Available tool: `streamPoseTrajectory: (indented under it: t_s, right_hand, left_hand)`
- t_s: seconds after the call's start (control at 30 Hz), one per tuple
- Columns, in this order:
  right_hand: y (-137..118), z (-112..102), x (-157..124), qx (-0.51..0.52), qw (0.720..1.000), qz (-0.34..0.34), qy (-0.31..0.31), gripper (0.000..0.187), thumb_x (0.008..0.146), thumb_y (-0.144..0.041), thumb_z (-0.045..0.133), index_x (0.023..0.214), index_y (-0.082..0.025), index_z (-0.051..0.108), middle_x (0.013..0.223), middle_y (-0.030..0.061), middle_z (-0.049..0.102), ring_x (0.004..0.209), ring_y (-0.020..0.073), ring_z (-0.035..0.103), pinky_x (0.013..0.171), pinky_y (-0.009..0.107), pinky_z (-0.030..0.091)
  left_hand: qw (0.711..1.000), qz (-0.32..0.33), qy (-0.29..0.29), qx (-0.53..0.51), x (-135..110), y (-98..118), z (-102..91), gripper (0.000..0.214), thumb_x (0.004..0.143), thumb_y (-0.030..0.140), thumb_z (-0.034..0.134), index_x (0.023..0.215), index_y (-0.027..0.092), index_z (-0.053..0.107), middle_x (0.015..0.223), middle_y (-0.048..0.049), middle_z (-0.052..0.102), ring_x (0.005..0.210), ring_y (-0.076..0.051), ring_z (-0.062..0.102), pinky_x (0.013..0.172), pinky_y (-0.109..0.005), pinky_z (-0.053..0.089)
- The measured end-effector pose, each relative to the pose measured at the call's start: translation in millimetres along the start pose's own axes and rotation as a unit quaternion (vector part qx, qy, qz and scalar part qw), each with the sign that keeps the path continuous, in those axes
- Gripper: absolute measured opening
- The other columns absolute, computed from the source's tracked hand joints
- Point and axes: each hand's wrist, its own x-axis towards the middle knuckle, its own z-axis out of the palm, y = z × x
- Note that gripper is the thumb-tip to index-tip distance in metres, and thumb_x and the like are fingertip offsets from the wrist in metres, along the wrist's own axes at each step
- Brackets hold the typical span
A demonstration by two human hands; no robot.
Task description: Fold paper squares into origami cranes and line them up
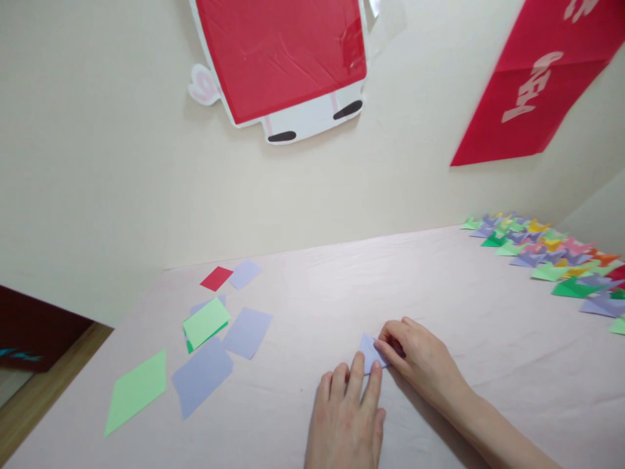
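A small folded piece of lavender paper [370,352] lies on the cloth-covered table between my hands. My left hand [347,410] rests over its near left side, fingers stretched out and fingertips pressing on the paper. At the paper's right edge, my right hand [418,355] is closed, with thumb and index finger pinching the edge. The fingers hide part of the paper, so its full folded shape does not show.
On the left lie loose paper sheets: light green [137,391], lavender [202,376], another light green [206,324] over darker green, and red [217,279]. Several rows of folded colourful paper figures [551,254] stand at the right. A wall with red decorations [283,52] borders the table [312,286].
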Motion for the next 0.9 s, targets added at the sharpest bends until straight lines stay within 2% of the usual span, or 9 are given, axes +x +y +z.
streamPoseTrajectory:
  t_s: [0.33, 0.47, 0.6, 0.77, 0.9]
  right_hand:
    - [-2.1, 1.2, -1.5, -0.022, 1.0, -0.01, 0.015, 0.017, 0.089, -0.023, 0.052, 0.075, -0.02, 0.059, 0.072, 0.0028, 0.058, 0.069, 0.0193, 0.055, 0.064, 0.029, 0.037]
    - [-2.3, 0.0, -6.6, 0.012, 0.999, -0.026, 0.013, 0.003, 0.086, -0.023, 0.057, 0.087, -0.02, 0.059, 0.08, 0.0032, 0.06, 0.076, 0.0206, 0.055, 0.069, 0.031, 0.038]
    - [-3.9, -0.9, -13.3, 0.045, 0.997, -0.06, 0.026, 0.024, 0.081, -0.023, 0.064, 0.103, -0.02, 0.055, 0.098, 0.0064, 0.06, 0.089, 0.0234, 0.053, 0.079, 0.035, 0.039]
    - [-6.3, 1.9, -17.1, 0.013, 0.998, -0.054, 0.04, 0.028, 0.082, -0.025, 0.063, 0.109, -0.02, 0.054, 0.104, 0.0087, 0.058, 0.093, 0.0256, 0.05, 0.081, 0.038, 0.037]
    - [1.3, 2.4, -19.5, -0.01, 0.998, -0.045, 0.052, 0.032, 0.084, -0.027, 0.062, 0.114, -0.02, 0.054, 0.109, 0.0096, 0.057, 0.096, 0.0263, 0.05, 0.081, 0.038, 0.037]
  left_hand:
    - [0.999, 0.012, 0.002, 0.03, -0.3, -0.3, 1.8, 0.047, 0.092, 0.031, 0.05, 0.138, 0.021, 0.049, 0.14, -0.0083, 0.052, 0.107, -0.028, 0.053, 0.087, -0.043, 0.048]
    - [0.999, 0.007, 0.007, 0.044, 0.0, 3.0, 2.4, 0.043, 0.092, 0.032, 0.052, 0.132, 0.019, 0.055, 0.14, -0.0089, 0.052, 0.107, -0.029, 0.054, 0.086, -0.045, 0.048]
    - [0.999, 0.0, 0.015, 0.043, 0.0, 5.6, 4.0, 0.042, 0.091, 0.032, 0.054, 0.131, 0.019, 0.055, 0.139, -0.0088, 0.053, 0.107, -0.029, 0.055, 0.086, -0.045, 0.048]
    - [0.999, 0.0, 0.014, 0.048, -1.2, 4.6, 4.9, 0.04, 0.093, 0.03, 0.051, 0.13, 0.017, 0.056, 0.139, -0.009, 0.054, 0.108, -0.028, 0.056, 0.087, -0.044, 0.048]
    - [0.998, -0.003, 0.021, 0.057, -4.3, 2.3, 4.1, 0.037, 0.093, 0.033, 0.051, 0.125, 0.016, 0.059, 0.14, -0.009, 0.053, 0.111, -0.029, 0.055, 0.088, -0.044, 0.048]
